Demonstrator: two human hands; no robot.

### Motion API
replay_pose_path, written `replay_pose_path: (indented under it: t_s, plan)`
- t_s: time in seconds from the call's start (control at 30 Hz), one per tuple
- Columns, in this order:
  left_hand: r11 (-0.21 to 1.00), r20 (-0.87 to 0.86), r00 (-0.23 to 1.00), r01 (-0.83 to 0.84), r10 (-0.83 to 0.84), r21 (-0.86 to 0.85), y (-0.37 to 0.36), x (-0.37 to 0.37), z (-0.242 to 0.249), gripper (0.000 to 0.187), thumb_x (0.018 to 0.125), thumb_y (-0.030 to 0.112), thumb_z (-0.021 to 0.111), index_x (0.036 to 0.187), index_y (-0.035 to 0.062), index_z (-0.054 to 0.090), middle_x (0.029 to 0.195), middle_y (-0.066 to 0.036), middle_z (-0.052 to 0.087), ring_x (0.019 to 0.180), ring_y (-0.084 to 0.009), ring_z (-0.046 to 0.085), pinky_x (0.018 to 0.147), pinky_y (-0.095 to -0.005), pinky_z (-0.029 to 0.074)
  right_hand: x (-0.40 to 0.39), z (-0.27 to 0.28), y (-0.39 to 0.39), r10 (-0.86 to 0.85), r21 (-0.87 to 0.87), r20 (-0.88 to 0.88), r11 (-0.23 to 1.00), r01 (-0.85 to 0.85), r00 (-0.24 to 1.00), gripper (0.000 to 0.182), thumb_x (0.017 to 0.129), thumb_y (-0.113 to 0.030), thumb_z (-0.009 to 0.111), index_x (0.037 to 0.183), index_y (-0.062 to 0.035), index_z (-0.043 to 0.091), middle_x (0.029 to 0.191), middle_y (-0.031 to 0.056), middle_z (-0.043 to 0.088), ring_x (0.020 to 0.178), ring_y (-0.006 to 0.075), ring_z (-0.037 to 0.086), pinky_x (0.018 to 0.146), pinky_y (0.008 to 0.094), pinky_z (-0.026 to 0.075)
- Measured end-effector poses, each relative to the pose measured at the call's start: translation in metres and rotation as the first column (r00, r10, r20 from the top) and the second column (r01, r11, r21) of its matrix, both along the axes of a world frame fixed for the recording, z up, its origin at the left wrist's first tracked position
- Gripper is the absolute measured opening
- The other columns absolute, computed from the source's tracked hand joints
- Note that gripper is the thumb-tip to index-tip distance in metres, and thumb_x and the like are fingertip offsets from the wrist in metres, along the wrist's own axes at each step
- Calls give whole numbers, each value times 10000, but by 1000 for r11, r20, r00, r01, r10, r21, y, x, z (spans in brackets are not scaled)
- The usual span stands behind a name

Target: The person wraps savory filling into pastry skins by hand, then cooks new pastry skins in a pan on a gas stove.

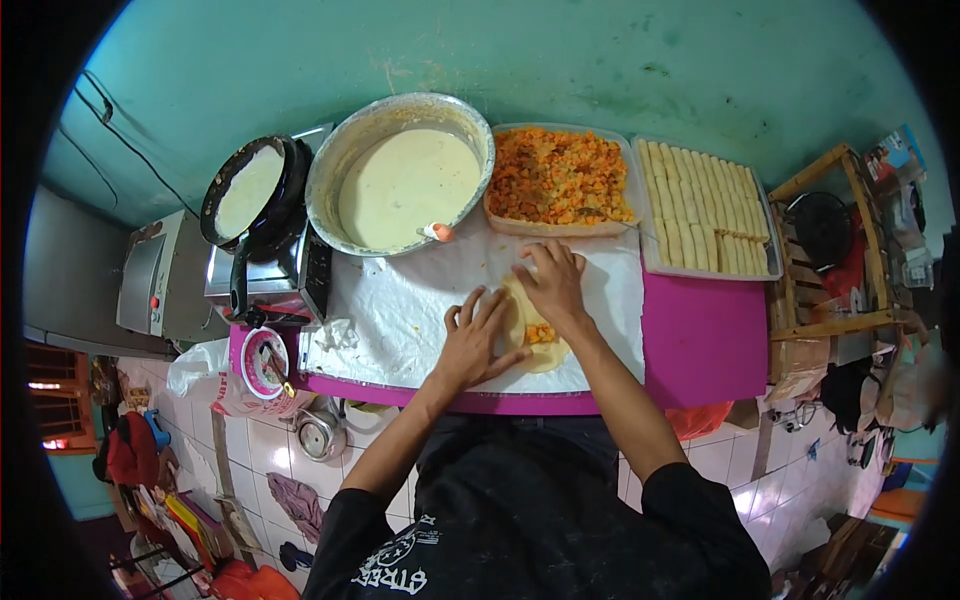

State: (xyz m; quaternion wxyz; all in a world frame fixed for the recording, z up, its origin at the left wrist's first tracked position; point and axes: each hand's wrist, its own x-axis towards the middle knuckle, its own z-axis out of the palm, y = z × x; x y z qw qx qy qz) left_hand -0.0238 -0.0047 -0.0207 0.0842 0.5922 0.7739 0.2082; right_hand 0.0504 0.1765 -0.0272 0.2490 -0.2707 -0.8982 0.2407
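Observation:
A thin pale crepe wrapper [545,357] lies on the white sheet in front of me, with a small heap of orange diced filling [541,333] on it. My left hand [474,340] is open at the wrapper's left side, fingers spread and thumb reaching its lower part. At the wrapper's upper end is my right hand [554,285], its fingers bent and its thumb on the edge; the grip is partly hidden. Just beyond my hands stands a tub of orange diced vegetable filling [560,175], with a spoon handle [640,231] sticking out at the right.
A large pot of pale batter [410,185] stands left of the tub. Further left, a frying pan [250,195] with a crepe sits on a stove [262,272]. Rolled wraps [705,205] fill a tray at right. A pink-and-white bowl [264,363] rests near the table's left edge.

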Motion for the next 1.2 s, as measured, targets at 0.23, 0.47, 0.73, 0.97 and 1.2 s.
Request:
replay_pose_path:
  t_s: [0.23, 0.47, 0.73, 0.97, 1.2]
  plan:
    - [995, -107, 990, 98, -94, 27, 68, -17, 12, 457, 903, 285, 630, 1316, 98, 569, 1448, -67, 490, 1371, -327, 378, 1073, -537, 259, 113, 12, -26, -213, -16, 197, 975, 220, 957, 430, 830, -264, 733, 1221, -136, 609, 1131, 97, 565, 1107, 297, 527, 937, 469, 334]
    - [801, -70, 800, 587, -596, -118, 121, 13, 25, 222, 818, 117, 649, 1018, 166, 732, 1096, -32, 623, 1180, -224, 535, 1069, -500, 304, 137, 9, -79, -288, -181, 181, 930, 320, 940, 508, 810, -277, 749, 1247, -87, 573, 1186, 99, 550, 1145, 287, 516, 957, 469, 343]
    - [898, -43, 898, 440, -439, 11, 86, -12, 38, 56, 823, 122, 675, 872, 132, 702, 1038, -34, 611, 1149, -229, 537, 1041, -487, 311, 117, 6, -83, -327, -170, 103, 925, 340, 940, 384, 780, -228, 775, 1110, -100, 627, 1055, 43, 612, 1035, 216, 572, 913, 422, 344]
    - [948, -43, 957, 291, -288, 131, 42, -11, 40, 293, 833, 155, 698, 1122, 154, 657, 1235, -72, 613, 1256, -255, 502, 1030, -488, 302, 113, 9, -88, -77, -22, 77, 997, 79, 994, 147, 840, -198, 713, 958, -119, 674, 945, 25, 636, 903, 210, 597, 899, 402, 343]
    - [988, 109, 991, 62, -78, 143, 25, 1, 26, 285, 874, 154, 658, 1158, 136, 643, 1250, -64, 614, 1243, -256, 524, 1030, -484, 299, 112, 28, -47, -15, -204, -41, 979, 7, 999, 230, 875, -217, 706, 1052, -73, 680, 969, 98, 639, 898, 258, 621, 844, 408, 443]
